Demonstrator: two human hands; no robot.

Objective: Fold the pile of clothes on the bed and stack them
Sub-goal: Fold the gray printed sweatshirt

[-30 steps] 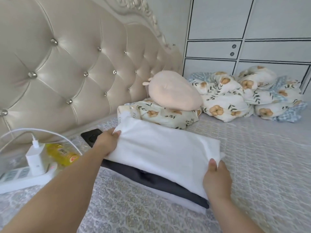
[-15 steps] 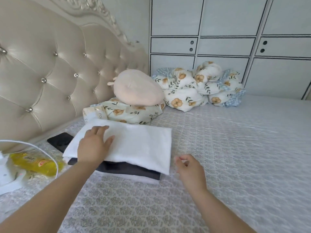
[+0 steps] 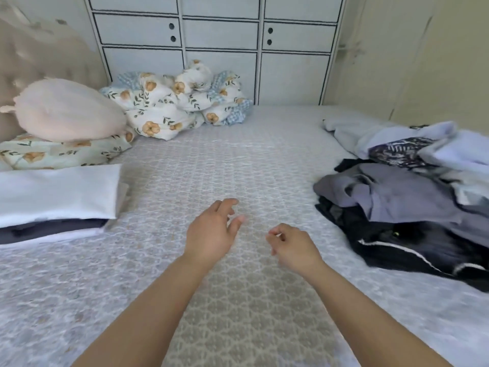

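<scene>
Reaching between garments: both hands (image 3: 211,230) (image 3: 293,246) empty, fingers loose; folded stack (image 3: 57,194) left; next, grab from unfolded pile (image 3: 402,205) right.

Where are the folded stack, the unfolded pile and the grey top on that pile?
folded stack (image 3: 57,193), head view, on the white top layer.
unfolded pile (image 3: 412,242), head view, on the black garment at its front.
grey top (image 3: 402,192), head view, on its middle.

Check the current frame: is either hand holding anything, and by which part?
Nothing is held. The left hand and the right hand hang over the bedspread, fingers loosely curled, apart from the folded stack and the unfolded clothes pile.
</scene>
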